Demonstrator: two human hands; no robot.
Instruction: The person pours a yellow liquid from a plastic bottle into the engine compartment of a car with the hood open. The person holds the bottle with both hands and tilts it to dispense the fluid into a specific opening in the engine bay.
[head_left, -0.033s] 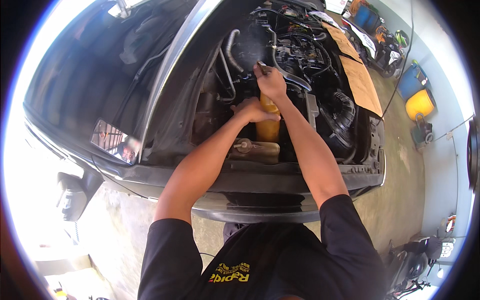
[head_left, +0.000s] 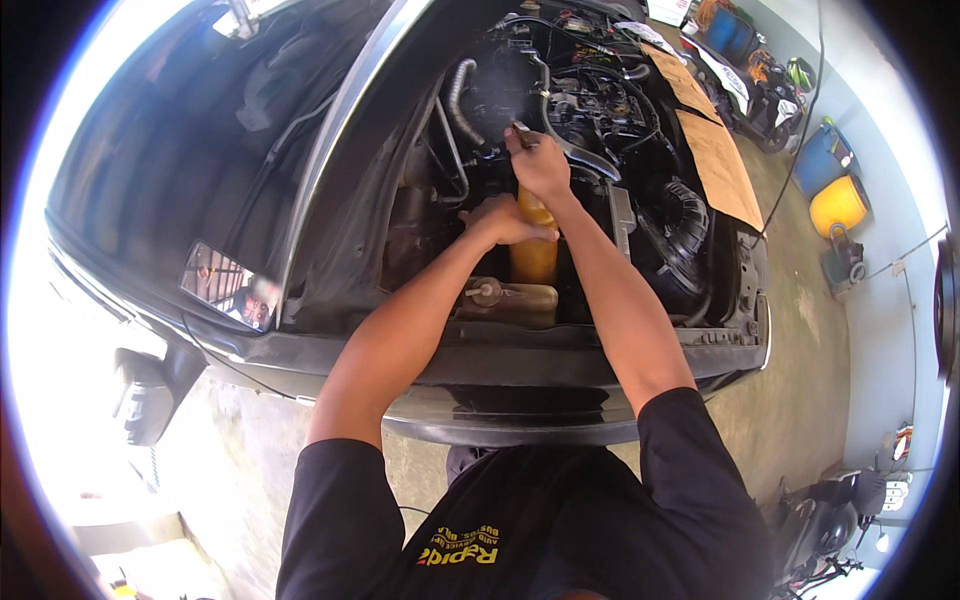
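Note:
A yellow, translucent bottle (head_left: 535,262) stands upright over the front of an open engine bay. My left hand (head_left: 498,222) is wrapped round its middle, with the thumb across the near side. Above it, my right hand (head_left: 540,168) is closed round a dark nozzle piece (head_left: 522,132) at the bottle's top. The nozzle points away from me, and a pale haze of spray hangs beyond it over the engine (head_left: 600,110). My fingers hide the joint between bottle and nozzle. Just nearer than the bottle lies a dull, yellowish plastic tank (head_left: 520,303) with a round cap.
A ribbed black air hose (head_left: 685,225) curves at the right of the bay. Brown cardboard (head_left: 718,165) covers the right fender. The raised dark hood (head_left: 210,130) is at the left. Beyond the car stand a yellow container (head_left: 838,207), a blue drum (head_left: 825,160) and a motorcycle (head_left: 765,105).

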